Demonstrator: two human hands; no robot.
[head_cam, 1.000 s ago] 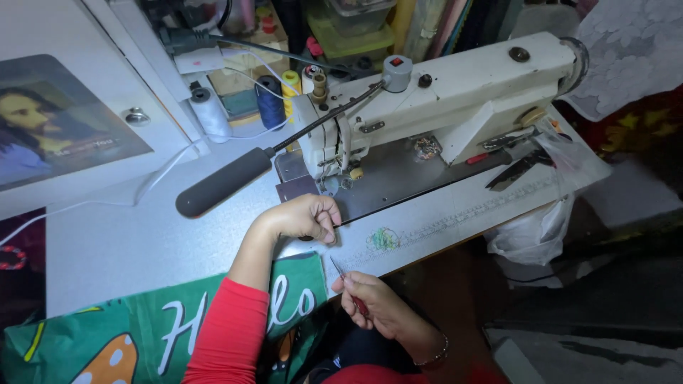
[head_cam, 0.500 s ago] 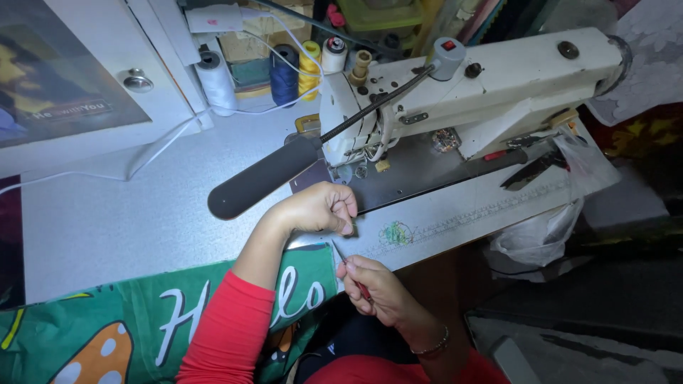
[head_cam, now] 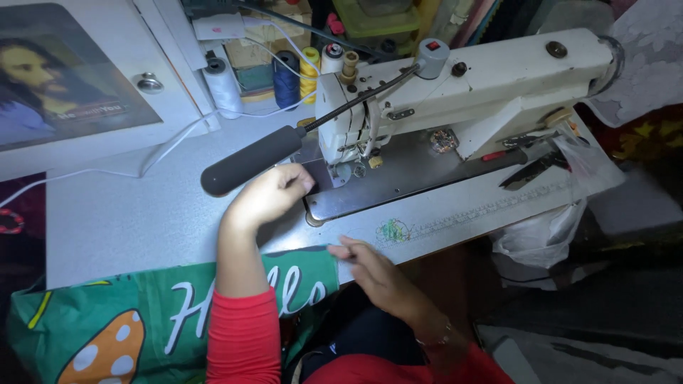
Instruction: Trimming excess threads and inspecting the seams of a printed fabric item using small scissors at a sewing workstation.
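Your left hand (head_cam: 267, 195) w/ fingers curled together by the sewing machine (head_cam: 455, 85) plate; right hand (head_cam: 373, 270) over counter (head_cam: 121, 220) edge, fingers pinched, can't tell on what.

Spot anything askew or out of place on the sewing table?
Mostly tidy. The ruler strip along the table front edge has a smudged green-blue stain at its left end, and black scissors lie loose on the machine bed.

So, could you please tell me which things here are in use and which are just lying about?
In use: left hand, right hand, sewing machine, green printed fabric.
Lying about: scissors, thread spools, framed picture, plastic bag.
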